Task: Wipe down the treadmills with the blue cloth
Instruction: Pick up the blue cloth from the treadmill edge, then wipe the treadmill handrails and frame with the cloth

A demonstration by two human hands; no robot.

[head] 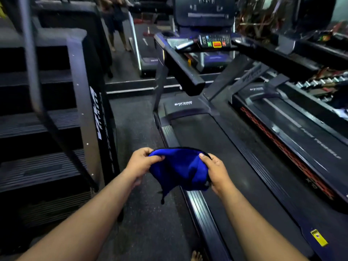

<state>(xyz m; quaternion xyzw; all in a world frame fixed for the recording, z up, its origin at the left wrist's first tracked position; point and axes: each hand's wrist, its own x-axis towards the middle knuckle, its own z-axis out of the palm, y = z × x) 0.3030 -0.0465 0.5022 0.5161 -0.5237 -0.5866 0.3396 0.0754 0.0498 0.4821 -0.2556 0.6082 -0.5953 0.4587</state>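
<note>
While both hands work in front of me, my left hand [140,162] pinches the blue cloth [179,171] at its left edge and my right hand [214,171] pinches its right edge. Cloth hangs bunched between the fingers. Beyond the fingers: nearest treadmill [212,147], then its console [214,40].
</note>
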